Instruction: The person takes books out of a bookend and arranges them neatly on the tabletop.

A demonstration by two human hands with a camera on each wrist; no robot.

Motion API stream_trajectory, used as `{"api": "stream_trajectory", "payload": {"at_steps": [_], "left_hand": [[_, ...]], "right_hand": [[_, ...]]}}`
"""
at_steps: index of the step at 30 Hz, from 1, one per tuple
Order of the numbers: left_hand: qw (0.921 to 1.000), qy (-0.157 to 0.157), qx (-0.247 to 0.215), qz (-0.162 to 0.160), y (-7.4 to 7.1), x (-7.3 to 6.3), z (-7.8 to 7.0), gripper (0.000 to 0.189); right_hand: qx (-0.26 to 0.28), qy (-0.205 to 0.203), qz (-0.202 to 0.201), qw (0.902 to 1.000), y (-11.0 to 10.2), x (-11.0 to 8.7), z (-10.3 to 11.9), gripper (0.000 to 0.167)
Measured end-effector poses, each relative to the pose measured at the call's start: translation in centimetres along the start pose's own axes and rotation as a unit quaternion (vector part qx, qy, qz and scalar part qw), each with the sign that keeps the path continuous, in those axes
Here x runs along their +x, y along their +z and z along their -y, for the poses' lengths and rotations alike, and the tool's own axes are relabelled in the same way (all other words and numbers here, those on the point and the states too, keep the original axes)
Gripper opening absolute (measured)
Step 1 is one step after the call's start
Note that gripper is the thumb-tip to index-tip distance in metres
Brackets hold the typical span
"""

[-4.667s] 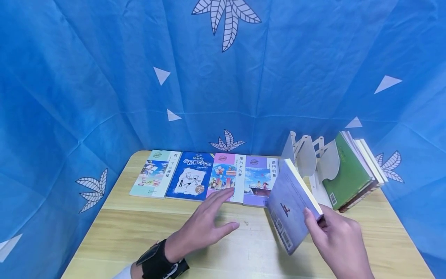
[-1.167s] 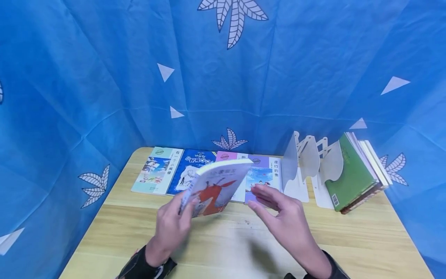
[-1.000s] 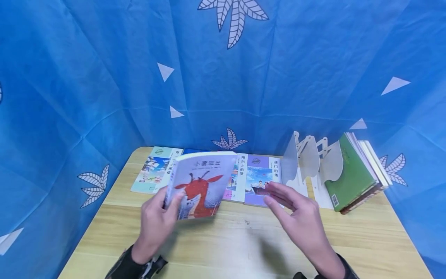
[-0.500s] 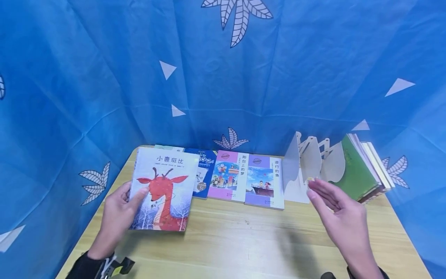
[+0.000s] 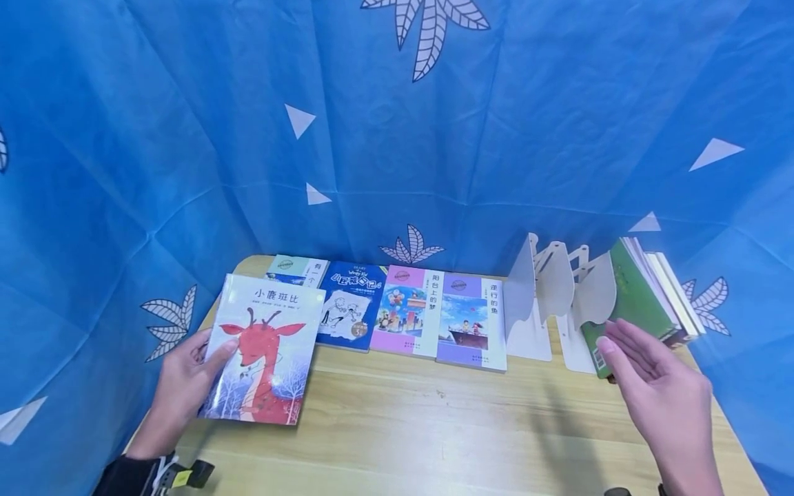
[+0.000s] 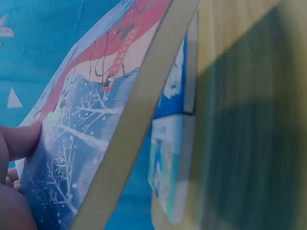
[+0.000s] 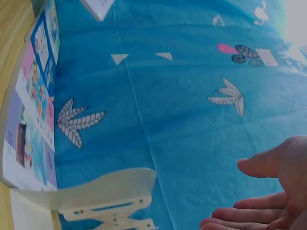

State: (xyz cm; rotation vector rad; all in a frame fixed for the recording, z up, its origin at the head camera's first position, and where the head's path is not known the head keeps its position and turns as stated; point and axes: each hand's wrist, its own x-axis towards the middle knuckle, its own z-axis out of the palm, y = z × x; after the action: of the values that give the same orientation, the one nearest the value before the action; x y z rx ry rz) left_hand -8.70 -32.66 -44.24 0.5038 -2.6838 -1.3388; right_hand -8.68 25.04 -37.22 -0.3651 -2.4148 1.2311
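My left hand [image 5: 186, 382] grips the left edge of a paperback book [image 5: 263, 351] with a red deer on its cover, thumb on the front. The book is tilted above the table, its page edge showing in the left wrist view, and it partly covers a mint-green book [image 5: 298, 267]. My right hand [image 5: 664, 393] holds nothing; its fingers are extended, thumb apart, in front of the green book [image 5: 639, 293] standing in the white bookend rack [image 5: 540, 296]. The right wrist view shows the palm and loose fingers against the blue cloth.
On the wooden table [image 5: 434, 434], a blue book [image 5: 350, 303], a pink book [image 5: 406, 310] and a purple book [image 5: 471, 320] lie face up in a row at the back. More books lean beside the green one. A blue cloth [image 5: 384, 124] hangs behind.
The deer book, first in my right hand, passed to my left hand, turned cover up and moved left over the mint-green book. My right hand moved right toward the rack.
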Motion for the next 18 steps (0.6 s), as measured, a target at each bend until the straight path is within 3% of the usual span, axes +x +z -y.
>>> {"api": "stream_trajectory", "payload": {"at_steps": [8, 18], "left_hand": [[0.9995, -0.003, 0.001, 0.032, -0.7, 0.7, 2.4, 0.069], [0.9962, -0.054, 0.023, 0.064, -1.5, 1.7, 5.0, 0.068]], "right_hand": [[-0.002, 0.024, 0.003, 0.9997, -1.3, 0.7, -1.2, 0.053], [-0.024, 0.055, 0.01, 0.9982, -2.1, 1.8, -2.9, 0.06]]}}
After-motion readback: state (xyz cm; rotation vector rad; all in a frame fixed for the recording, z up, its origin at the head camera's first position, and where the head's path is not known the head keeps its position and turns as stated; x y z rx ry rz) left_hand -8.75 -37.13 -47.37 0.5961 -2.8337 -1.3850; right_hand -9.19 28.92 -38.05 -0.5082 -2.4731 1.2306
